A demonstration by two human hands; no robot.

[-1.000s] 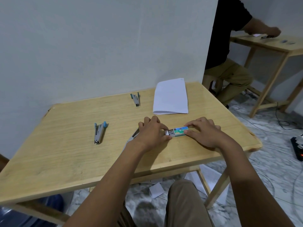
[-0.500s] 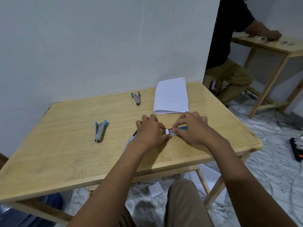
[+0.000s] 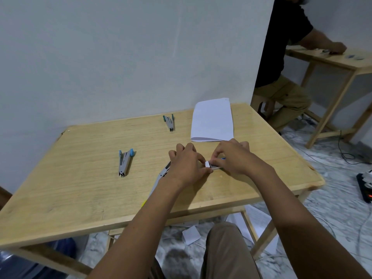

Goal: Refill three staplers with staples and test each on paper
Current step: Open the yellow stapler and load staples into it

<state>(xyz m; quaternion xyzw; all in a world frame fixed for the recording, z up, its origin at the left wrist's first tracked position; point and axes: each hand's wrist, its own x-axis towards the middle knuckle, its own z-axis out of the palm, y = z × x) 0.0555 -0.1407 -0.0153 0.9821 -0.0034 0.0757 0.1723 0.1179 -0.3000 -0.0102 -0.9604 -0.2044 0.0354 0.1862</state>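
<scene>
Both hands meet over a small staple box (image 3: 209, 164) near the table's front middle. My left hand (image 3: 186, 164) pinches its white open end; my right hand (image 3: 234, 158) curls over the rest and mostly hides it. A grey stapler (image 3: 161, 177) lies partly under my left wrist, its far end hidden. A second stapler with light blue tips (image 3: 124, 162) lies to the left. A third stapler with green tips (image 3: 169, 122) lies farther back. A folded white paper (image 3: 212, 119) lies at the back right.
The wooden table (image 3: 80, 198) stands against a white wall. Another person (image 3: 281, 57) sits at a second table (image 3: 346, 61) to the right. Paper scraps (image 3: 190, 234) lie on the marble floor, and cables and a power strip (image 3: 365, 184) lie at the far right.
My right hand slid left along the staple box and now covers its printed top. My left hand kept its place at the box's white end.
</scene>
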